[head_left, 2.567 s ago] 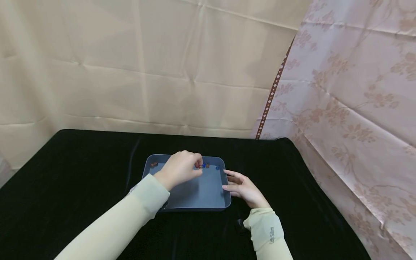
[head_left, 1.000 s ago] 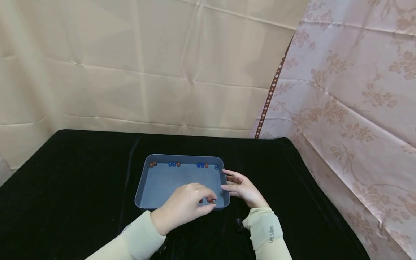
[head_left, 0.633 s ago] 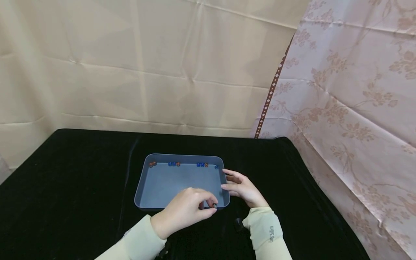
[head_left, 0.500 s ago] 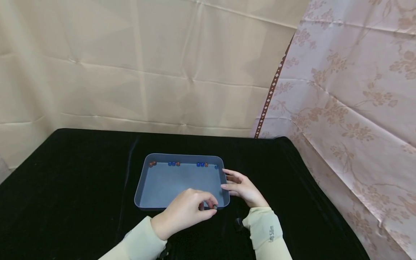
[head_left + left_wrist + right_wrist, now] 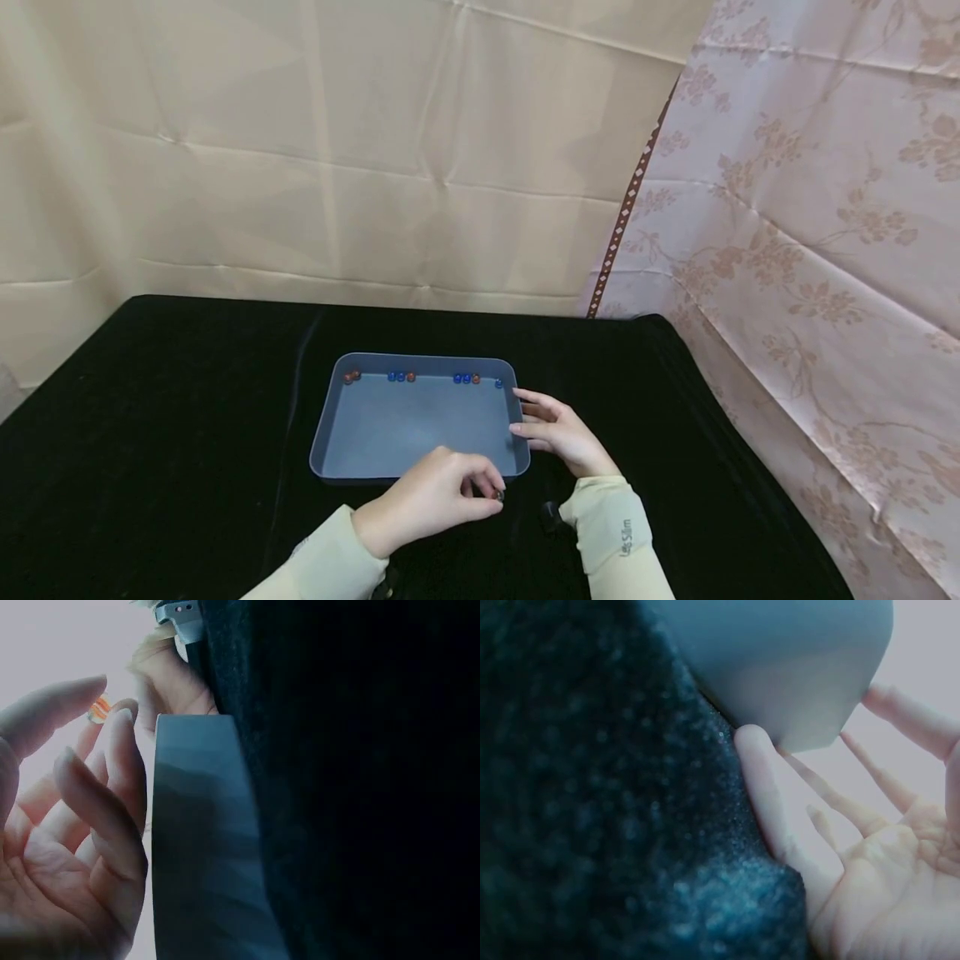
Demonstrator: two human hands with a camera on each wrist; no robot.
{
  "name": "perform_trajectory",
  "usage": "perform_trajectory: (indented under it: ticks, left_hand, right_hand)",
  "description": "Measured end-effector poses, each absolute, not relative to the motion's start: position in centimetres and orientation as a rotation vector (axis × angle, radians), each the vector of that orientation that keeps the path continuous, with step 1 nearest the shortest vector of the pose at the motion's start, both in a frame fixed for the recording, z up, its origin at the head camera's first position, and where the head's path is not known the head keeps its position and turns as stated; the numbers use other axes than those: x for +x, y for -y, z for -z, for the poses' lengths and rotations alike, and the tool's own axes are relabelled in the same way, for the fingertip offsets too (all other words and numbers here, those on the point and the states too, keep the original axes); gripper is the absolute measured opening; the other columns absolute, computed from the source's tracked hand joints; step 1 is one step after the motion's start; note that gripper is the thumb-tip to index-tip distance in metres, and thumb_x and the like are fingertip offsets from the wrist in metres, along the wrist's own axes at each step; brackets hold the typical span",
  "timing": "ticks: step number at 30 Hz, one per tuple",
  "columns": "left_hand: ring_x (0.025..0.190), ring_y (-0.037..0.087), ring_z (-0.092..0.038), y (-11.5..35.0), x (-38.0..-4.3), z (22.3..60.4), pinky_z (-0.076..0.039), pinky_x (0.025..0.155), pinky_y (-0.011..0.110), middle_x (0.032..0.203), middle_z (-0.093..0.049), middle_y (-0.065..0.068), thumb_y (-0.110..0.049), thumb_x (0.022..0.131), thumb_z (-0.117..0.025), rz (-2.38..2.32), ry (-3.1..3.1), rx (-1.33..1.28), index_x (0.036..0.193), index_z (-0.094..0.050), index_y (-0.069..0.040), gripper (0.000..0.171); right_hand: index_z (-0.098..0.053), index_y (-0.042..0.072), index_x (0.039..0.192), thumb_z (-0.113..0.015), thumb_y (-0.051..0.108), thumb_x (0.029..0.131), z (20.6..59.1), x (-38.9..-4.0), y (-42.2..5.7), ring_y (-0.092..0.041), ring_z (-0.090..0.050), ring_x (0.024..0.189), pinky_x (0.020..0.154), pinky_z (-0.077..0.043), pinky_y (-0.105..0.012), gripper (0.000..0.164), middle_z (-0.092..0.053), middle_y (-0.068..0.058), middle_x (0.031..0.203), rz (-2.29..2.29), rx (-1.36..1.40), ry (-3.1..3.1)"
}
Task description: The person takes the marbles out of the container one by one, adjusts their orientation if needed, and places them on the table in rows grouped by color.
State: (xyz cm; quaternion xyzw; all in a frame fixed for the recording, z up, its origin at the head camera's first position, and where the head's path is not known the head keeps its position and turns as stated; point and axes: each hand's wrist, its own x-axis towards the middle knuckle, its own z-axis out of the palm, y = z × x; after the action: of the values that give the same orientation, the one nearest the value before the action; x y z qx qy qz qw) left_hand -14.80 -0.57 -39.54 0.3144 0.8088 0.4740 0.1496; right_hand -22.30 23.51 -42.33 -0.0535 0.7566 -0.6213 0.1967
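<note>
Nearest: pale yellow-green sleeves (image 5: pixel 626 533) over the tabletop's near side. Left hand (image 5: pixel 438 497) pinches a small clear glass marble with an orange streak (image 5: pixel 100 709) between thumb and fingertip, other fingers loosely bent. Marble is just outside the near edge of a shallow blue-grey rectangular tray (image 5: pixel 321 432), by its near right corner. Right hand (image 5: pixel 566 435) has fingers spread, tips at the tray's right wall, gripping nothing. Small black object (image 5: pixel 551 517) beside its cuff.

Room: tray floor lies open from near rim up to the far row; broad black-cloth tabletop (image 5: pixel 187 442) out to the left edge, decent width right of the right hand, narrower strip behind the tray.

Far edge of tray, left to right: two brown marbles (image 5: pixel 348 378) in the corner, blue-blue-brown trio (image 5: pixel 401 377), second blue-blue-brown trio (image 5: pixel 467 379), single blue marble (image 5: pixel 498 384) near the right corner. Past the tabletop's far edge: cream curtain (image 5: pixel 300 150), pink floral curtain (image 5: pixel 825 167) at right.

Left wrist view shows the orange streak and the gap to the tray; head view gives a dark bead. Right wrist view shows the lowest finger at the wall's foot.
</note>
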Motion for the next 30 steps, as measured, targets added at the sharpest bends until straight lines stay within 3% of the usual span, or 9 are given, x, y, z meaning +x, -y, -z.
perform_trajectory:
  ticks: [12,30]
  left_hand:
    - [0.067,-0.008,-0.061,-0.01,-14.13,39.97,-0.05,0.064,0.016,0.079,-0.072,-0.014,-0.018,0.088,-0.074,-1.244,-2.304,0.979,0.097,-0.073,-0.016,0.009]
    - [0.064,-0.007,-0.058,0.01,-14.48,40.25,-0.048,0.064,0.015,0.075,-0.068,-0.015,-0.019,0.088,-0.075,-1.042,-2.409,0.953,0.095,-0.072,-0.019,0.008]
  right_hand:
    - [-0.04,0.01,0.15,-0.065,0.016,0.095,42.51,-22.38,-23.59,-0.039,-0.05,0.134,0.098,-0.052,-0.044,0.061,-0.041,-0.026,0.151,1.733,-0.155,-2.116]
    - [-0.043,0.013,0.149,-0.068,0.018,0.093,42.61,-22.51,-23.44,-0.039,-0.051,0.133,0.097,-0.053,-0.044,0.061,-0.043,-0.025,0.15,1.731,-0.119,-2.135]
